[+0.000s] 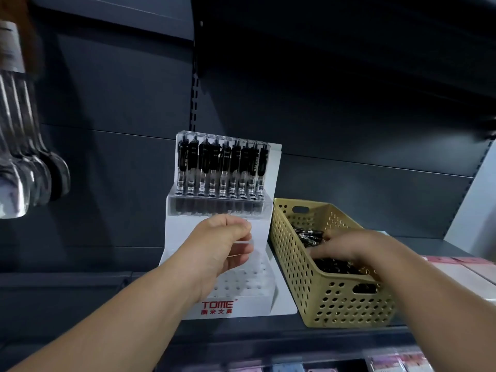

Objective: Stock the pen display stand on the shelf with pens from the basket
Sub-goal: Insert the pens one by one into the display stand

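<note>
Digging my R hand [346, 248] into the loose black pens [308, 234] in the tan basket [349, 304], fingers spread down on the pile. Can't tell if I've got one pinched bc my knuckles hide the tips.

My L hand [222, 245] is curled, thumb + fingers pinching the clear middle step [251, 241] of the pen display stand [217, 308] to hold it steady.

The stand sits on the dark shelf [241, 328], and the basket is just beside it on the right. The back row [220, 167] is full of black pens standing up straight. The low front step has lots of little holes [241, 284] w/ nothing in them. I think the middle step is bare too, but my hand covers most of it. So the job looks approx a third done.

How to do this bit well, I think:
- Grab one pen, not a bunch, so none drop.
- Hold it near the top and turn the tip down before I lift it out.
- Bring it over the basket wall and line it up over one hole.
- Let it slide straight in w/o pushing hard.
- Fill the middle step first, then the front, so my arm won't knock pens already in.
- Hold on w/ the L hand so the stand doesn't scoot or tip.
</note>
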Tool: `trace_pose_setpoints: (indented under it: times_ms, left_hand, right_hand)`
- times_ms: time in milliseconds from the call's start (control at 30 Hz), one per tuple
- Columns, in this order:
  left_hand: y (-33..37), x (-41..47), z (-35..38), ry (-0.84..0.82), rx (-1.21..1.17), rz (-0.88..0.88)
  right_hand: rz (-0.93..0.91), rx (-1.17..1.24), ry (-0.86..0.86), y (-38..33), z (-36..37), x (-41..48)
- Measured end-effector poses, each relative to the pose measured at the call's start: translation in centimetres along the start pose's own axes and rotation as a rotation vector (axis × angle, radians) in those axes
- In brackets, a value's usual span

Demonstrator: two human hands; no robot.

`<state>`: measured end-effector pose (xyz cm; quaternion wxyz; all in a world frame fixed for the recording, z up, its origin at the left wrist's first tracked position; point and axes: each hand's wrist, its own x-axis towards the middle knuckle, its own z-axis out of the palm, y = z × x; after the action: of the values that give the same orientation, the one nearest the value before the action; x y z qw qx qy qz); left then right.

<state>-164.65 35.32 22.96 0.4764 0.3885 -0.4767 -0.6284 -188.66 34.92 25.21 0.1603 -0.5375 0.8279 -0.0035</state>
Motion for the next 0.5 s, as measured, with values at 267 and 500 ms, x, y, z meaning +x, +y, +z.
trace_pose_setpoints:
  times_ms: [267,500]
  left_hand:
    - [-0.5,0.6,1.3,-0.016,0.027,-0.012]
    - [-0.6,1.3,1.5,-0.012,0.034,-0.017]
  right_hand:
    - [-0.004,-0.224,-0.164,-1.6,1.0,2.1]
    - [-0.014,-0.452,-0.206,-2.5,1.7,1.9]
